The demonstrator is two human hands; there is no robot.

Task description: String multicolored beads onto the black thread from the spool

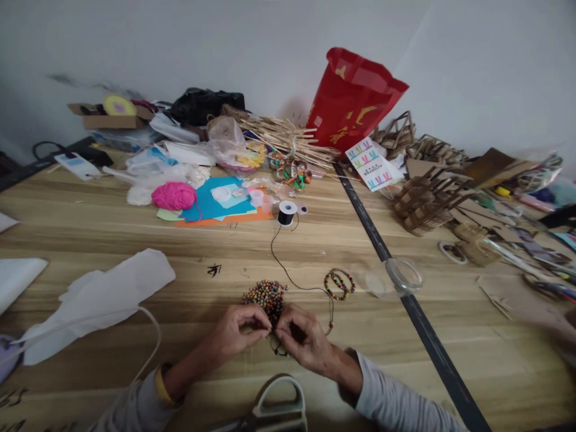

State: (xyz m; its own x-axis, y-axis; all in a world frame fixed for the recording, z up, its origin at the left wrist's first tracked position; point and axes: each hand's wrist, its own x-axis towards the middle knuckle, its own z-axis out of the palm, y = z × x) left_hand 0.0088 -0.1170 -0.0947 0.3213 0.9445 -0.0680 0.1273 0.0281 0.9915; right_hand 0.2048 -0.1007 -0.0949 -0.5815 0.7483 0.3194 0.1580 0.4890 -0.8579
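Observation:
My left hand point(240, 329) is closed in a pinch, thumb and forefinger together, at the near edge of a pile of small multicoloured beads point(264, 295). What sits between those fingertips is too small to make out. Right beside it, my right hand point(306, 339) pinches a thin black cord, whose dark end shows below the fingers. The black cord point(288, 273) runs back across the table to a spool point(287, 213). A bead point(332, 325) is on the cord just right of my right hand. Two beaded bracelets point(339, 284) lie beyond that hand.
Scissors point(281, 399) lie close to me, handle showing. Short black pieces point(214, 270) are left of the beads, a clear tape roll point(405, 275) right. Pink yarn point(174, 196), blue paper point(211, 207), a red bag point(351, 102) and woven baskets point(420, 201) stand farther back.

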